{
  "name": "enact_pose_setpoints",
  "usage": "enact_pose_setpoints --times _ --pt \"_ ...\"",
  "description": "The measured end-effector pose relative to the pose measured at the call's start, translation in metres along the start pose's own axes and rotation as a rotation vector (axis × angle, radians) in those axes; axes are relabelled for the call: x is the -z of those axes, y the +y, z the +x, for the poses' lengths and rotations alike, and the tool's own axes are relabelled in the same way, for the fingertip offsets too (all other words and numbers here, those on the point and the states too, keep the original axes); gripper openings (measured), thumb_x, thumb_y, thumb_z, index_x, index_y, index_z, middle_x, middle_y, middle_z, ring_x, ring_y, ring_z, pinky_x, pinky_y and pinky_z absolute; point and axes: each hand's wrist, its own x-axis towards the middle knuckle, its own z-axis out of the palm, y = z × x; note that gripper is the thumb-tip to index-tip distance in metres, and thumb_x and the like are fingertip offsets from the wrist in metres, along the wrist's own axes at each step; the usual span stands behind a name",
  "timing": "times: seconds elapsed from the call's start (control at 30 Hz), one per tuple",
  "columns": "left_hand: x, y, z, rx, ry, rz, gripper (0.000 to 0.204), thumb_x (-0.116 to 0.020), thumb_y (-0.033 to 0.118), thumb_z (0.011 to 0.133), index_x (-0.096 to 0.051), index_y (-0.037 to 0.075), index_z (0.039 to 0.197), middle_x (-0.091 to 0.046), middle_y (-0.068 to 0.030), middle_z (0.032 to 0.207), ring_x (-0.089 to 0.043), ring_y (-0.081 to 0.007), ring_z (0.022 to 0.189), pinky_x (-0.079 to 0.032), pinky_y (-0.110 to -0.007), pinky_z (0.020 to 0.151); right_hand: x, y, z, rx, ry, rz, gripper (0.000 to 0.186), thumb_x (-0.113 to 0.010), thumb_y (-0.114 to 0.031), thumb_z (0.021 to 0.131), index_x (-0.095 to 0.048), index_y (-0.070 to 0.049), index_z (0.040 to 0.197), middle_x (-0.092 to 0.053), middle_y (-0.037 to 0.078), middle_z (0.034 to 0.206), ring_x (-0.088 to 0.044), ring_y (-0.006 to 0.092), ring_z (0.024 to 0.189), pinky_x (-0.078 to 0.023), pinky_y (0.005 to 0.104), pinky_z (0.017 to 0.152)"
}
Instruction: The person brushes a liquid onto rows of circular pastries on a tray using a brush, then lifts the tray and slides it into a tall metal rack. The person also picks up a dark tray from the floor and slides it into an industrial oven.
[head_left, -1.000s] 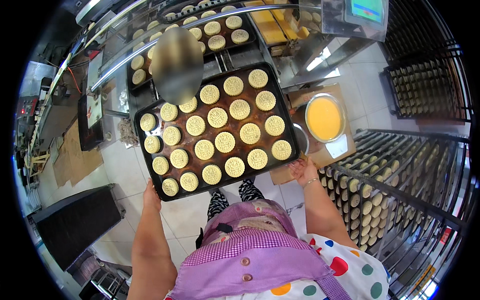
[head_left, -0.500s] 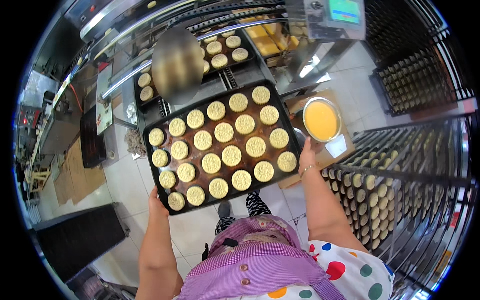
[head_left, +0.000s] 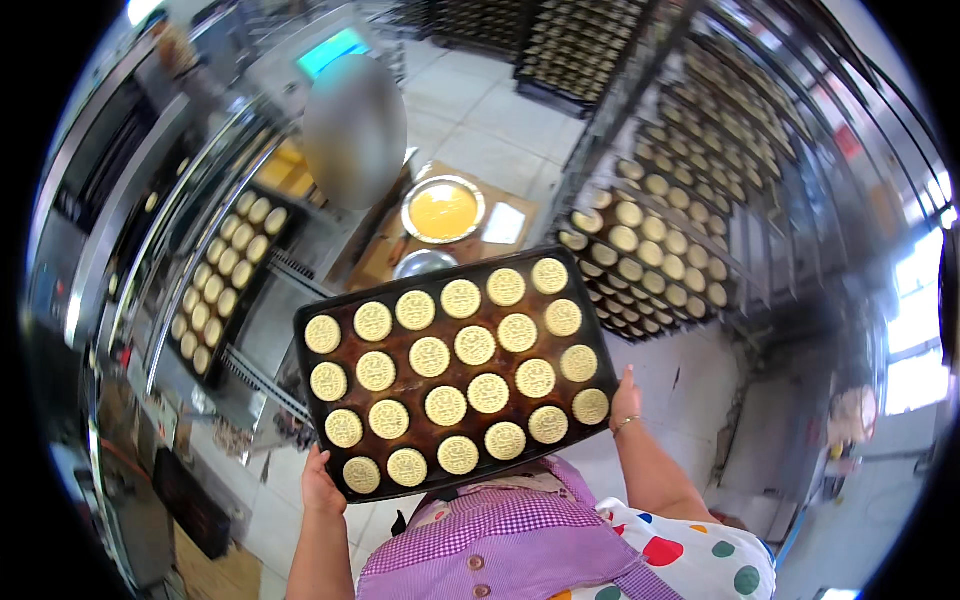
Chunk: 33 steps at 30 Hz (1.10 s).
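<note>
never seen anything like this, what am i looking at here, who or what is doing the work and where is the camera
No machine arm is doing the handling: these are a person's own bare hands. The camera is worn on their head and looks down, so you also see their purple apron. The wide fisheye lens makes straight things bend near the rim.

The left hand grips the near left corner of a dark tray, and the right hand is at its right edge. On it lie pale round pieces with patterned tops, in four rows of six.

Beyond the tray is a round bowl of yellow-orange liquid. To the left lies a second tray of similar rounds.
</note>
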Motion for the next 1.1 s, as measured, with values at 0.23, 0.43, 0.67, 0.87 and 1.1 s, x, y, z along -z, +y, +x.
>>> enact_pose_setpoints --times 0.23,0.43,0.67,0.87,1.1 --pt "-0.176 -0.06 0.008 0.216 -0.436 0.179 0.049 -0.046 0.004 0.075 -0.046 0.002 0.124 -0.057 -0.0105 0.119 -0.055 -0.0264 0.11 -0.044 -0.039 0.095 0.179 -0.001 0.025 0.01 0.428 0.172 0.079 -0.045 -0.061 0.086 -0.056 0.015 0.101 -0.059 0.015 0.095 -0.05 0.022 0.085 -0.044 0.0373 0.081" --pt "-0.31 -0.131 0.032 0.328 -0.563 0.331 0.046 -0.047 0.007 0.075 -0.049 0.005 0.122 -0.058 -0.0093 0.117 -0.055 -0.0262 0.109 -0.044 -0.042 0.095 0.273 -0.008 0.088 -0.104 0.533 0.256 0.081 -0.046 -0.061 0.086 -0.052 0.015 0.113 -0.057 0.018 0.109 -0.053 0.0239 0.098 -0.043 0.0371 0.087" --pt "-0.441 -0.172 0.066 0.469 -0.455 0.466 0.037 -0.049 0.01 0.078 -0.054 0.005 0.114 -0.062 -0.0105 0.109 -0.06 -0.029 0.1 -0.048 -0.046 0.09 0.307 -0.042 0.165 -0.192 0.474 0.352 0.086 -0.049 -0.06 0.084 -0.04 0.013 0.128 -0.053 0.019 0.124 -0.051 0.0283 0.113 -0.04 0.0383 0.095" --pt "-0.538 -0.166 0.147 0.033 -0.573 0.638 0.033 -0.054 0.015 0.083 -0.055 0.006 0.114 -0.062 -0.0059 0.107 -0.058 -0.0198 0.098 -0.045 -0.035 0.084 0.263 -0.098 0.239 -0.106 -0.018 1.029 0.083 -0.042 -0.065 0.084 -0.041 0.005 0.128 -0.052 0.017 0.127 -0.052 0.0299 0.113 -0.04 0.044 0.098" --pt "-0.53 -0.203 0.111 -0.455 -0.764 1.293 0.047 -0.066 0.016 0.079 -0.051 0.004 0.122 -0.05 -0.0136 0.129 -0.044 -0.0261 0.122 -0.036 -0.036 0.101 0.085 -0.197 0.194 -0.138 -0.707 1.31 0.046 -0.052 -0.032 0.086 -0.04 -0.009 0.123 -0.048 0.02 0.121 -0.052 0.0455 0.102 -0.046 0.0543 0.086"
